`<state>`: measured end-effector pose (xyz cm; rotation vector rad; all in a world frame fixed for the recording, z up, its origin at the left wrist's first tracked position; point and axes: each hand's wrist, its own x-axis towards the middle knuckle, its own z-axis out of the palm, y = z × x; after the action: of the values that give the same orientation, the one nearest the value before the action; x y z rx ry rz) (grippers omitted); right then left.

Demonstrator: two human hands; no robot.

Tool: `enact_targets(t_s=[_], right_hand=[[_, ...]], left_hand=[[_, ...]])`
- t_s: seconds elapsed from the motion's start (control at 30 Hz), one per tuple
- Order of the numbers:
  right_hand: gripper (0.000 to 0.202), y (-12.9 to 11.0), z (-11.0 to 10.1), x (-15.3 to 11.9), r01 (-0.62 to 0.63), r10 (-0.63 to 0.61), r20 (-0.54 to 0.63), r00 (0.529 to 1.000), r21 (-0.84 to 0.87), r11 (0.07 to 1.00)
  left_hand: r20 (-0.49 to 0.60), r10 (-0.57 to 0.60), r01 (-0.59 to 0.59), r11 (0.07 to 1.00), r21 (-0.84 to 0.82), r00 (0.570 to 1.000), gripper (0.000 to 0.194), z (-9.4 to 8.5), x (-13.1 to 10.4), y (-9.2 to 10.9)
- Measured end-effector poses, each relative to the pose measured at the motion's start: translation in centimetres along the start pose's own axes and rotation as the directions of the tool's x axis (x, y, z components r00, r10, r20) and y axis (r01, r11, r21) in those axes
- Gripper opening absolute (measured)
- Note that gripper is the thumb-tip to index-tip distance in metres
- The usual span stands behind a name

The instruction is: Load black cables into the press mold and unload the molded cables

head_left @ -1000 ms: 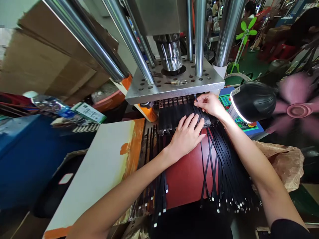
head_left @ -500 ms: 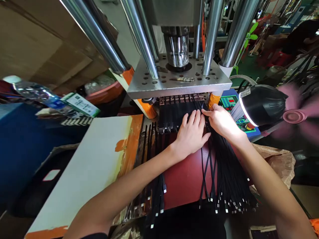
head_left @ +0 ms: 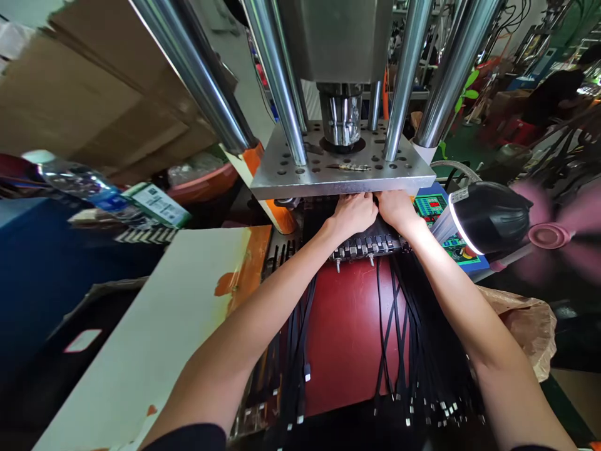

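Fingers, left hand (head_left: pixel 355 214): curling over the rear of the black block (head_left: pixel 380 230); the tips are hiding from my feed, so I cannot tell whether they are gripping anything.
Fingers, right hand (head_left: pixel 397 207): bending down just beside the left ones, near the front edge of the steel plate (head_left: pixel 291 172); spread and hold are not showing.
Black block: projecting from beneath the plate, probably so that both hands are reaching its top from the front.
Metal fittings (head_left: pixel 364 247): lining the block's front edge in a row, presumably keeping an even spacing.
Black cables (head_left: pixel 427 326): hanging over the red board (head_left: pixel 345 332), fewer at left, a thick bundle at right, silvery ends nearest me; this parting is probably leaving the middle reachable.
Lamp (head_left: pixel 493 213): aiming from the right, apparently lighting the handwork; its small label is staying illegible.
Control panel (head_left: pixel 431 204): glowing with red digits, too small for my reading.
Green-white carton (head_left: pixel 162 203): leaning by the bottle (head_left: pixel 77 178); its print is blurring, and I am making out no brand on either.
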<state>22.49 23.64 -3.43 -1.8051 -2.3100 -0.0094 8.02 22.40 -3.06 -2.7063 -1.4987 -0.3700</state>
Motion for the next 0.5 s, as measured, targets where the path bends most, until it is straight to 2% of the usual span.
enact_targets(t_s=[0.17, 0.27, 0.33, 0.37, 0.4, 0.43, 0.47, 0.5], right_hand=[[0.042, 0.7, 0.7, 2.7, -0.027, 0.028, -0.032, 0.999, 0.03, 0.999], [0.046, 1.0, 0.7, 1.1, -0.016, 0.018, -0.053, 0.998, 0.053, 0.998], [0.053, 1.3, 0.4, -1.9, 0.015, -0.005, -0.099, 0.995, 0.11, 0.994], [0.055, 1.5, 0.1, -4.1, 0.047, -0.026, -0.135, 0.99, 0.154, 0.987], [0.055, 1.7, -0.3, -6.6, 0.086, -0.05, -0.175, 0.983, 0.207, 0.975], [0.053, 2.0, -0.7, -9.6, 0.13, -0.076, -0.208, 0.975, 0.259, 0.957], [0.05, 2.2, -1.0, -12.9, 0.156, -0.087, -0.232, 0.969, 0.301, 0.941], [0.046, 2.5, -1.3, -16.4, 0.151, -0.073, -0.231, 0.97, 0.34, 0.928]], left_hand=[[0.045, 0.028, -0.026, 0.999, -0.028, 0.999, 0.044, -0.3, 2.3, -1.7], [0.043, 0.075, -0.072, 0.996, -0.061, 0.996, 0.047, -1.0, 1.1, -1.8], [-0.012, 0.146, -0.147, 0.981, -0.125, 0.989, 0.051, -2.1, -2.4, -1.2], [-0.066, 0.192, -0.201, 0.961, -0.19, 0.979, 0.053, -2.9, -5.1, -0.9], [-0.103, 0.224, -0.245, 0.928, -0.283, 0.969, 0.052, -3.8, -8.5, -0.6], [-0.094, 0.233, -0.251, 0.892, -0.377, 0.968, 0.05, -4.7, -12.4, -0.4], [-0.03, 0.237, -0.223, 0.859, -0.461, 0.971, 0.046, -5.5, -16.7, -0.3], [0.049, 0.205, -0.149, 0.833, -0.533, 0.977, 0.042, -6.0, -21.3, -0.4]])
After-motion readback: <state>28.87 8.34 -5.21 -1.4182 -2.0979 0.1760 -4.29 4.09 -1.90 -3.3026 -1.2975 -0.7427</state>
